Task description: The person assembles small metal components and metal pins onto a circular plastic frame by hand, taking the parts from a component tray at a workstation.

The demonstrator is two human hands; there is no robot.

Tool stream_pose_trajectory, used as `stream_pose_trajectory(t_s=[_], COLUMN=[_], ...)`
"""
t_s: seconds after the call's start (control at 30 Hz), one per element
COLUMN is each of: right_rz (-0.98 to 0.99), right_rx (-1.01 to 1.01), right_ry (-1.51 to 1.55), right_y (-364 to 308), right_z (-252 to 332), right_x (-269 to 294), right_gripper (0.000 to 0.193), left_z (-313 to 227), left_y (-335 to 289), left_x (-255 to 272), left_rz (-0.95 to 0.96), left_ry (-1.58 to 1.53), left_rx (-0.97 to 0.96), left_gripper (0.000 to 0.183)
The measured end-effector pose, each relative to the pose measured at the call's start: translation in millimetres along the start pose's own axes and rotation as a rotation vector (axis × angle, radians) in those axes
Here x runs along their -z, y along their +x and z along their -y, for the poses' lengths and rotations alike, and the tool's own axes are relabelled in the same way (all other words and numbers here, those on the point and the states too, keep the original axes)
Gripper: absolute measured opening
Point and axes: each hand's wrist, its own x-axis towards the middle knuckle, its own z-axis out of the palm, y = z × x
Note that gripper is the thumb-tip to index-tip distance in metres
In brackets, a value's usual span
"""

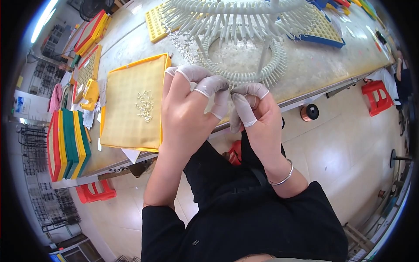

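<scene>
My left hand [187,105] and my right hand [258,115] meet at the table's near edge, white finger cots on their fingers. Both are closed in a pinch, fingertips almost touching; whatever sits between them is too small to make out. Just beyond them stands a white tiered ring rack [279,65] with many prongs around its hoops. To the left of my left hand lies a yellow-rimmed tray [124,126] with a tan lining. A loose pile of small pale pieces [144,106] rests on that lining.
More small white pieces [185,48] lie beside the rack. Yellow gridded trays [156,24] and a blue-edged one [334,41] are at the back. Coloured trays [67,144] stand stacked at left. Red stools [377,98] and a copper wire spool [309,112] are on the floor.
</scene>
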Motion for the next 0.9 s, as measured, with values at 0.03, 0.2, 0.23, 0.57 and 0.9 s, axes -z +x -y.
stream_pose_trajectory(t_s=[0.03, 0.2, 0.23, 0.57, 0.9], right_rz=[-0.004, -0.025, -0.033, -0.075, 0.036], right_rx=[-0.001, 0.005, 0.003, 0.371, -0.041], right_ry=[0.013, -0.019, -0.023, -0.505, -0.249], right_y=[0.2, 1.0, 1.1, 20.4, 17.5], right_z=[-0.2, 0.1, -0.3, 7.7, 13.6], right_x=[0.1, 0.6, 0.2, 1.1, 6.8], right_gripper=[0.018, 0.016, 0.015, 0.011, 0.009], left_z=[0.0, 1.1, 1.0, 6.6, 8.2], left_y=[-0.1, -0.6, -0.3, 6.1, -3.4], left_x=[-0.5, -2.7, -2.3, 1.4, -2.1], left_rz=[0.007, 0.007, 0.007, 0.091, 0.077], left_ry=[0.021, 0.027, 0.031, 0.012, -0.076], left_rx=[-0.004, -0.011, -0.018, -0.051, 0.12], left_gripper=[0.022, 0.021, 0.022, 0.022, 0.019])
